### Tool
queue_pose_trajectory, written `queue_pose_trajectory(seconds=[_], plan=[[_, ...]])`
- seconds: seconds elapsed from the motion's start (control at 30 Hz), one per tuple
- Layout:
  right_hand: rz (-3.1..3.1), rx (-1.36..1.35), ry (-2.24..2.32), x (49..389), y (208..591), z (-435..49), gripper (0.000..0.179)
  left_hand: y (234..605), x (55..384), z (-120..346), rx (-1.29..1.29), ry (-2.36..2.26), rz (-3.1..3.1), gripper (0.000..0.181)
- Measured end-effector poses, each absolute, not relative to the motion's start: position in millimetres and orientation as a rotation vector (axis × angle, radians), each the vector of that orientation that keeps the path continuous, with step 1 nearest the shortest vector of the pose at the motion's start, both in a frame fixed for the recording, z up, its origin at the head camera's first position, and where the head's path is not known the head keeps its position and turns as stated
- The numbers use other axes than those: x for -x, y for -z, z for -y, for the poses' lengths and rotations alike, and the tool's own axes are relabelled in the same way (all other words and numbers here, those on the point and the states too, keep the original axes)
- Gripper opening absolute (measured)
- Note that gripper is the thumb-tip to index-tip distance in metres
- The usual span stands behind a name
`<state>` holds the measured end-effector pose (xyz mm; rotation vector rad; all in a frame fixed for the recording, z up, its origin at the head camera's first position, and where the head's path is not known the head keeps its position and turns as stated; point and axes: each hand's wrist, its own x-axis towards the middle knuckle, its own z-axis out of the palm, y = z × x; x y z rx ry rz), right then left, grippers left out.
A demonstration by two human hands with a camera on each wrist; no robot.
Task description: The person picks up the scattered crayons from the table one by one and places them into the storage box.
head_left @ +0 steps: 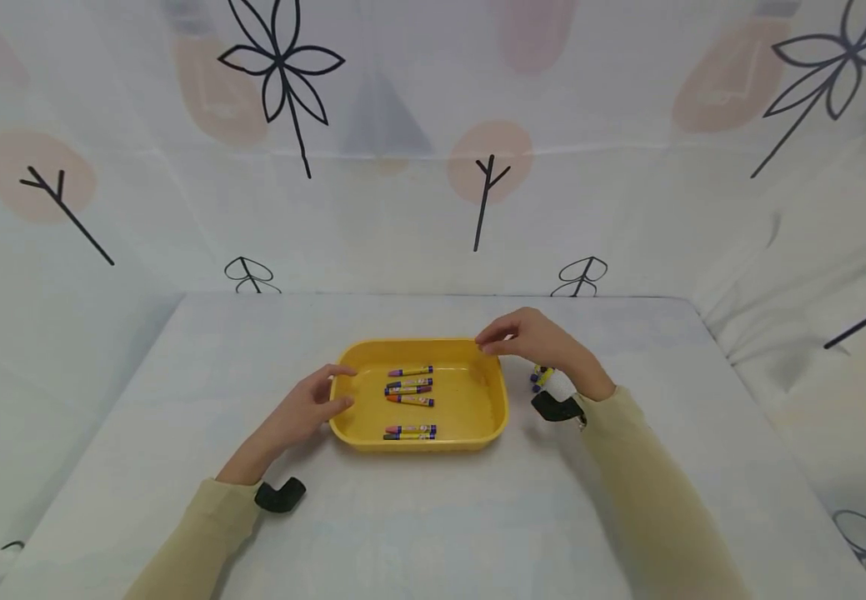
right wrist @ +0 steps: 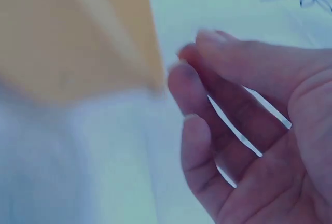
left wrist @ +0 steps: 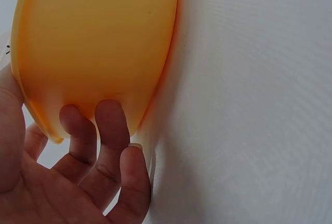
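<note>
Crayons point(head_left: 410, 401) in yellow tray point(head_left: 470, 404), left hand point(head_left: 303, 408) gripping it, right hand point(head_left: 536, 340) relaxed nearby

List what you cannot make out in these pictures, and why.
Head view: how many crayons lie right of the yellow tray; gear on the right wrist may hide some.
Head view: lettering on the crayons inside; too small.
Left wrist view: tray's inside; its wall hides it.
Right wrist view: the tray's other end; cut off at left.
</note>
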<state>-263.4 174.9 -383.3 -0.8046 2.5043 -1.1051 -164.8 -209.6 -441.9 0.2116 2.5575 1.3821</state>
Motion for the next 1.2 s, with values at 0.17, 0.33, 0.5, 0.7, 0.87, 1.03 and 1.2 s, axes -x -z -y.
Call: queue_pose_trajectory(seconds=[0.17,0.33,0.5,0.7,0.87,1.03,1.2], plan=[[-2.641,0.648,1.114,261.6,396.8,-214.1,0.024,442.3,164.3,209.5,-0.208,-1.382,-2.559,0.044],[-2.719,0.535,1.046,259.2,415.4,-245.3,0.024,443.1,164.1,209.9,-0.195,-1.37,-2.566,0.044],[-2.738,0.477,1.015,256.2,430.5,-263.0,0.031,443.6,164.0,210.0,-0.206,-1.371,-2.565,0.044],[-2.737,0.451,1.002,256.3,438.3,-269.7,0.036,442.5,163.7,209.5,-0.199,-1.357,-2.575,0.044],[-2.742,0.477,0.977,255.9,439.4,-272.0,0.035,442.6,164.6,209.2,-0.197,-1.352,-2.577,0.044],[-2.749,0.529,0.905,255.3,439.4,-272.5,0.03,443.3,165.3,208.4,-0.177,-1.346,-2.576,0.044],[-2.706,0.552,0.849,254.2,440.5,-272.9,0.025,442.7,165.5,207.5,-0.162,-1.338,-2.575,0.044]])
